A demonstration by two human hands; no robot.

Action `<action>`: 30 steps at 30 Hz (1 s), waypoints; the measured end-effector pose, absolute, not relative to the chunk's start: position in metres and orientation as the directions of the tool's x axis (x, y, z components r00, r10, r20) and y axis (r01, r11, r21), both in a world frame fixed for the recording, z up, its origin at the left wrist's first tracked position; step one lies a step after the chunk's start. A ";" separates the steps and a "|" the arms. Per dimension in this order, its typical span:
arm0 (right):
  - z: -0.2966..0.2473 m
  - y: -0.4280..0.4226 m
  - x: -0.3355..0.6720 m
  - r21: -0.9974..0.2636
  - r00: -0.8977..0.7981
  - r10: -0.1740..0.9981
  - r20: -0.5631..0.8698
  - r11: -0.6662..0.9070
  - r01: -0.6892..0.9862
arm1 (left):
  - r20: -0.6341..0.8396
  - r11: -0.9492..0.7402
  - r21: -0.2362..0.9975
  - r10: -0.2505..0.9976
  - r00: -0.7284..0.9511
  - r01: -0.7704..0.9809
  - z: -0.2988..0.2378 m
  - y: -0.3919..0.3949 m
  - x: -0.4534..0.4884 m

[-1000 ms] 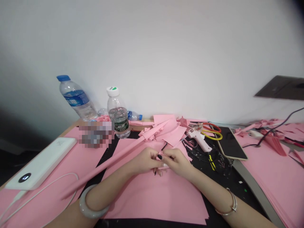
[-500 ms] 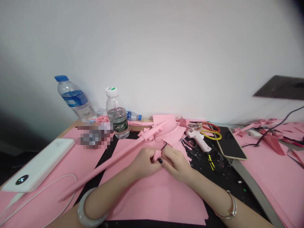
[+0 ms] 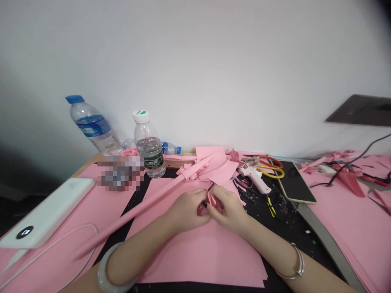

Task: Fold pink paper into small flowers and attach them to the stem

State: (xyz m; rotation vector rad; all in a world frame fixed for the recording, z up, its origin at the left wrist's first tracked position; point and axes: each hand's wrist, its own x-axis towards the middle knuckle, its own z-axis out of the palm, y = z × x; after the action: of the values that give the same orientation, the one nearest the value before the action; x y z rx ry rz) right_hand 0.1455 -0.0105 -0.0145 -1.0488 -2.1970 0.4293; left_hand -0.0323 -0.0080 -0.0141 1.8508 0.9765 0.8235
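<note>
My left hand and my right hand meet over a stack of pink paper. Between their fingertips is a small piece of folded pink paper, mostly covered by the fingers. Both hands are closed on it, with a dark-nailed thumb pressed against its near side. Just beyond the left hand, a long rolled pink paper tube slants across the stack. Cut and folded pink paper pieces lie heaped behind the hands.
A white glue gun, scissors with red and yellow handles and a dark-screened phone lie to the right. Water bottles stand at back left, near a white power bank. More pink sheets lie at right.
The folded pink paper has turned between my fingers and is now more hidden. My left fingers have curled further round it. The view has shifted slightly.
</note>
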 end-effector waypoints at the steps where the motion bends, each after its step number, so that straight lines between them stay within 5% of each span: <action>1: -0.015 -0.010 0.146 -0.564 -0.453 0.788 0.417 0.615 0.550 | 0.184 -0.370 0.869 0.859 0.479 0.329 -0.014 -0.008 -0.033; 5: -0.015 -0.007 0.146 -0.683 -0.304 0.853 0.423 0.521 0.511 | 0.246 -0.462 0.798 0.835 0.492 0.386 -0.013 -0.005 -0.033; 10: -0.013 -0.003 0.143 -0.819 -0.204 0.908 0.367 0.419 0.392 | 0.142 -0.249 0.907 0.940 0.310 0.340 -0.011 0.000 -0.032; 14: -0.013 -0.004 0.140 -0.874 -0.261 0.918 0.298 0.372 0.313 | 0.000 -0.028 0.996 0.950 0.312 0.084 -0.009 0.003 -0.031; 21: -0.011 -0.008 0.140 -0.778 -0.162 0.906 0.391 0.419 0.468 | -0.113 0.168 0.979 0.920 0.375 -0.119 -0.013 0.002 -0.032; 30: -0.013 -0.006 0.143 -0.619 -0.223 0.751 0.621 0.645 0.447 | -0.145 0.182 0.982 0.908 0.393 -0.058 -0.008 -0.002 -0.029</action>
State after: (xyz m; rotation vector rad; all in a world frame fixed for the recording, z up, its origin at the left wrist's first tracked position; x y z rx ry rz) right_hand 0.1430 -0.0061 -0.0125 -0.9518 -1.8651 0.3809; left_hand -0.0289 -0.0020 -0.0081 1.1829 0.9256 0.8415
